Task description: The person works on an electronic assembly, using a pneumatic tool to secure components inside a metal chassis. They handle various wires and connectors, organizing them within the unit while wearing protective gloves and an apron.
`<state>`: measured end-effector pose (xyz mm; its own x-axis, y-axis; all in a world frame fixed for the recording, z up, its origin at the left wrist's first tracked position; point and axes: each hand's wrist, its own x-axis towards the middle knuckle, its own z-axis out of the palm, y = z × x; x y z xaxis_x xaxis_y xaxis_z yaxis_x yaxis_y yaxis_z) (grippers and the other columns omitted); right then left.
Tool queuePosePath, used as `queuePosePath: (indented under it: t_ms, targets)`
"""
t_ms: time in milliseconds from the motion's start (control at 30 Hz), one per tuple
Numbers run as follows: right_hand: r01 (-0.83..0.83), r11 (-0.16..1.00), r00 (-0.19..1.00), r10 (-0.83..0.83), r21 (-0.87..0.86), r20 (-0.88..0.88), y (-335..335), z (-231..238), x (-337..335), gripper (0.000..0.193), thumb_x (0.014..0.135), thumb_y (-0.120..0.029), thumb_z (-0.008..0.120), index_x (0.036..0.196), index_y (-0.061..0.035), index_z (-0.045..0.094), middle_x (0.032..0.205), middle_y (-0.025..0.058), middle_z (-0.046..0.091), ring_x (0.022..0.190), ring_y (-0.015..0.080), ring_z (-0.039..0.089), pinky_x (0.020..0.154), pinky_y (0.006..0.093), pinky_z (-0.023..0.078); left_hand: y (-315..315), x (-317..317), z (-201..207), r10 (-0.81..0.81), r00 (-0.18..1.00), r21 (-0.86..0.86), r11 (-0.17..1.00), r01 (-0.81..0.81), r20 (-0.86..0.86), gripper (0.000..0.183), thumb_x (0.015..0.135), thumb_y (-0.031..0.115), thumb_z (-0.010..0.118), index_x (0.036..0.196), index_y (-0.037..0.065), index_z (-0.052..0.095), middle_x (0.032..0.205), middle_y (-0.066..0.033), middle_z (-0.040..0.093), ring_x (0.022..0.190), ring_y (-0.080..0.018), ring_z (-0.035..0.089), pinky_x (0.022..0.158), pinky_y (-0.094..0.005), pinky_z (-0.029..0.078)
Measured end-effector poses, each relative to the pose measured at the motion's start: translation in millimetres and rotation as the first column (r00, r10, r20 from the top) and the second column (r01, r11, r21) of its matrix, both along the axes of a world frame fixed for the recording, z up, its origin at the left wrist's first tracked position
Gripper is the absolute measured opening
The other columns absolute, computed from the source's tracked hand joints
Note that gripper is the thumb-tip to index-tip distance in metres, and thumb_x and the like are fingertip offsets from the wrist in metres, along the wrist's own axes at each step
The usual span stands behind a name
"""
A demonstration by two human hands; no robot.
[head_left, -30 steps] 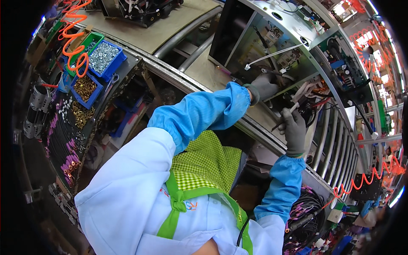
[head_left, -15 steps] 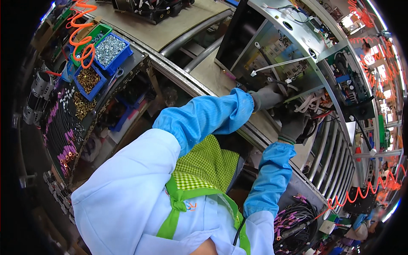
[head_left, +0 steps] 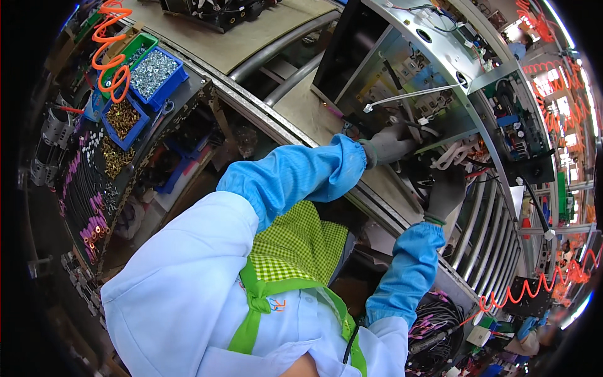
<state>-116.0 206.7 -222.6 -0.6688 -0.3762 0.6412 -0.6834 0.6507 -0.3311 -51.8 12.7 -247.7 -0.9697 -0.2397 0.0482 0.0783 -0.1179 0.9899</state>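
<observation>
An open sheet-metal housing [head_left: 433, 47] stands on the bench at the upper right, tilted in the view, with circuit parts and wires inside. My left hand [head_left: 391, 144], in a grey glove, reaches into its near opening. Its fingers are curled round a dark cable [head_left: 409, 124] there, though the fingertips are partly hidden. To the right and nearer, my right hand [head_left: 446, 193], also gloved, reaches up under a bundle of pale wires [head_left: 453, 156]; its fingers are hidden among wires and shadow. A white lead with a connector [head_left: 402, 97] hangs across the opening above my left hand.
Metal rollers [head_left: 480, 232] lie right of my right hand. Blue bins of washers [head_left: 157, 74] and brass screws [head_left: 122, 119] stand on a side shelf at the left, beside black cables with pink sleeves [head_left: 88, 195]. An orange coiled hose [head_left: 113, 56] hangs over them. More cables [head_left: 436, 330] lie lower right.
My right hand has moved to the right and slightly up, farther from my left hand. The left hand stays near the cable, shifted slightly. The whole view has shifted a little.
</observation>
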Motion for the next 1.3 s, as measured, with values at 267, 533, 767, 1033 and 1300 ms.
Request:
queuePosePath:
  t_ms: [267,533,767,1033,1300]
  targets:
    - [-0.179,0.925,0.956,0.244,-0.336,0.163,-8,-3,4,0.021,0.077,-0.008,0.067,0.094,0.0014,0.061,0.09,0.0094,0.062,0.083,0.0174,0.06,0.072,0.0328,0.046,-2,2,-8,0.031,0.991,-0.296,0.953,-0.069,-0.131,0.048,0.08,0.025,0.056,0.12,0.001,0.047,0.109,-0.0261,0.059,0.105,-0.0411,0.056,0.091,-0.0442,0.045]
    - [-0.146,0.989,0.988,0.144,-0.02,-0.062,-18,-50,-43,0.044,0.083,-0.006,0.062,0.122,0.0055,0.046,0.106,0.0175,0.059,0.096,0.0302,0.06,0.081,0.0364,0.047,-3,6,1,0.021,0.995,-0.398,0.916,-0.058,-0.096,0.048,0.081,0.024,0.057,0.121,0.0,0.046,0.107,-0.0241,0.061,0.104,-0.0381,0.058,0.09,-0.0412,0.045]
    - [-0.201,0.928,0.807,0.338,-0.313,0.484,-4,-20,-25,0.025,0.082,-0.005,0.064,0.106,0.0007,0.059,0.104,0.0113,0.06,0.098,0.0224,0.06,0.08,0.035,0.048,-47,12,-14,0.063,0.997,-0.013,0.998,-0.063,-0.055,0.044,0.086,0.023,0.054,0.125,0.002,0.047,0.104,-0.0148,0.063,0.093,-0.0237,0.062,0.083,-0.035,0.049]
    - [-0.391,0.903,0.838,0.429,-0.178,0.337,8,-5,1,0.026,0.087,-0.008,0.055,0.112,-0.003,0.061,0.109,0.0111,0.059,0.106,0.025,0.058,0.086,0.0354,0.05,-66,7,40,-0.187,0.982,-0.662,0.737,0.14,0.0,0.052,0.088,0.05,0.051,0.114,0.006,0.06,0.099,-0.0197,0.065,0.088,-0.0339,0.063,0.079,-0.0419,0.048]
    - [0.088,0.683,0.574,0.56,-0.725,0.598,-30,19,38,0.051,0.087,-0.034,0.063,0.125,-0.0023,0.052,0.115,0.009,0.058,0.1,0.0185,0.055,0.088,0.0372,0.047,-111,-13,20,-0.431,0.895,-0.95,0.218,0.225,0.114,0.065,0.087,0.063,0.038,0.093,0.006,0.068,0.083,-0.0199,0.064,0.073,-0.0361,0.061,0.069,-0.0422,0.049]
